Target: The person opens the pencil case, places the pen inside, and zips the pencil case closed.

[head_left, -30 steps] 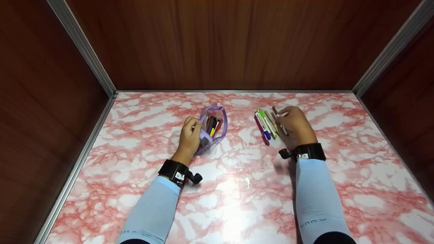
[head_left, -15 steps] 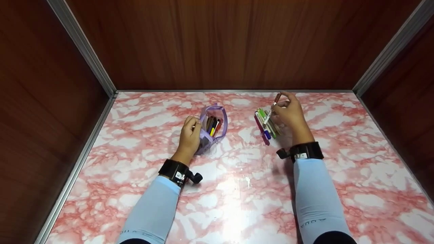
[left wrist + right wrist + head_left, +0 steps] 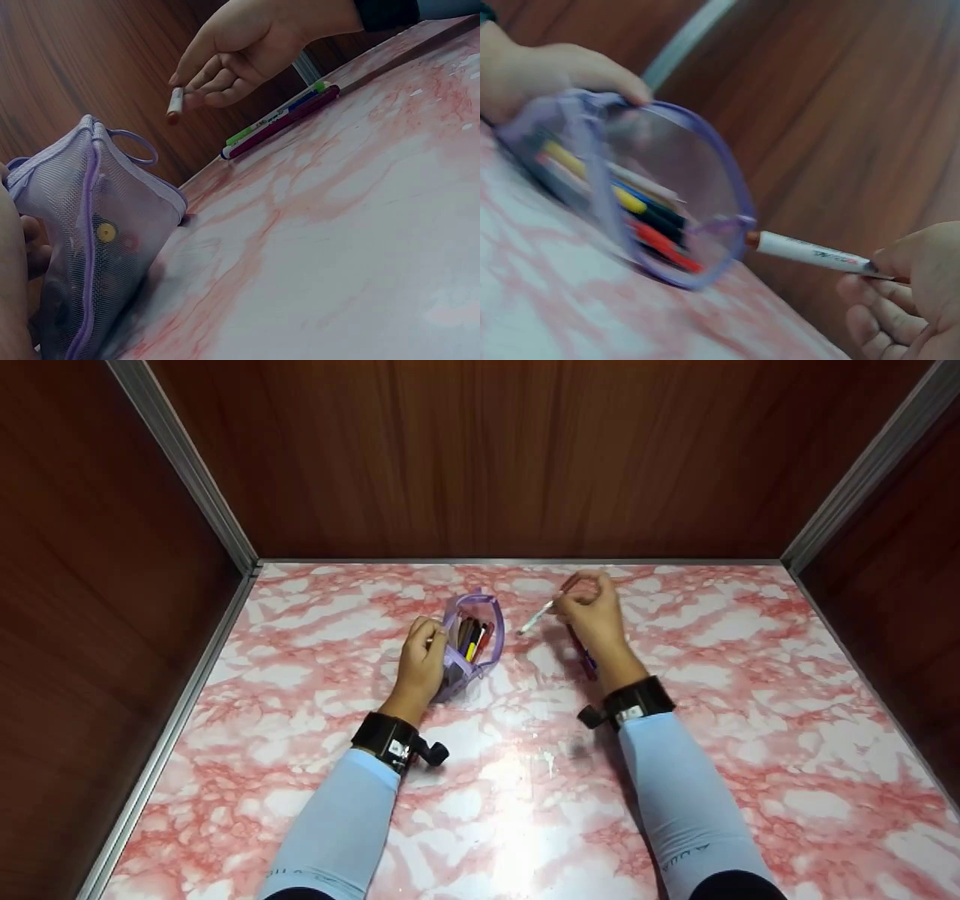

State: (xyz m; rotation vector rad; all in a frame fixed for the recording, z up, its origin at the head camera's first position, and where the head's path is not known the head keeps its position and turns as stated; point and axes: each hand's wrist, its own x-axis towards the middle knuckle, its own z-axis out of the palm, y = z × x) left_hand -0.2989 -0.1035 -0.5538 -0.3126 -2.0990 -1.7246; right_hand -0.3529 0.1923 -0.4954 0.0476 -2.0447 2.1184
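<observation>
My left hand (image 3: 424, 658) grips the near-left side of a purple mesh pencil case (image 3: 491, 652), its mouth held wide. Inside lie several markers (image 3: 649, 214), with black, yellow and red ones showing. My right hand (image 3: 596, 619) pinches a white marker with brown ends (image 3: 810, 253) between thumb and fingers, raised over the table to the right of the case. The marker points left and down, toward the mouth. Beneath the right hand, partly hidden by it in the head view, lies a row of markers (image 3: 281, 124), purple, blue and green ones showing in the left wrist view.
A red-and-white marbled table (image 3: 517, 780) spreads beneath both arms. Dark wood panels (image 3: 517, 457) with metal edge strips (image 3: 517, 561) rise behind and on both sides. Each wrist wears a black camera band (image 3: 637, 699).
My right hand has picked the brown-ended marker up from the right of the row and carried it left toward the pencil case. My left hand still holds the case in place.
</observation>
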